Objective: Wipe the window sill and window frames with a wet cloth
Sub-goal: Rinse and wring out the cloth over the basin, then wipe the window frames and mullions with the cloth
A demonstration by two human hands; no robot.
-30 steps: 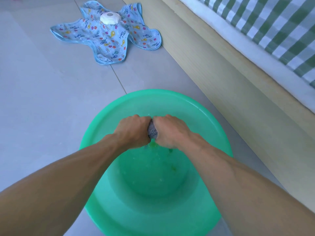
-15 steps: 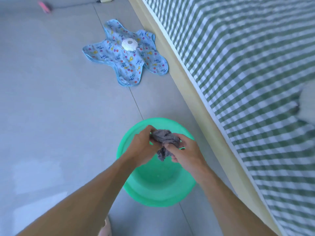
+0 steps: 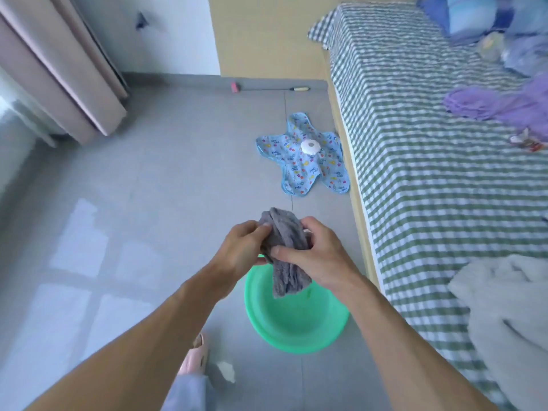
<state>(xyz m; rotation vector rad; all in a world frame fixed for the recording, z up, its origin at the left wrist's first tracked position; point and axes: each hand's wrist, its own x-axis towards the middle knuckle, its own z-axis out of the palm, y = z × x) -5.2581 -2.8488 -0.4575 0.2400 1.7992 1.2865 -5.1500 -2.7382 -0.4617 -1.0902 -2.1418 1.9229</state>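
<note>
Cloth, grey and bunched, hung between both hands above the green basin, its lower end dangling over the bowl. The left hand pinched its upper left part with curled fingers; the right hand gripped it from the right, thumb across the front. How the cloth lay inside either grip was hidden by the fingers. The hands and cloth covered the basin's far rim, and whether it held water could not be made out. No window sill showed; only a curtain hung at the upper left, cut off by the frame edge.

The basin stood on the grey floor just beside the bed, which had a green checked sheet. A blue patterned mat lay on the floor farther off, against the bed's side, with a small white round thing on it. Purple fabric and a pale blurred bundle lay on the bed. A pink slipper showed below the left forearm, partly hidden by it.
</note>
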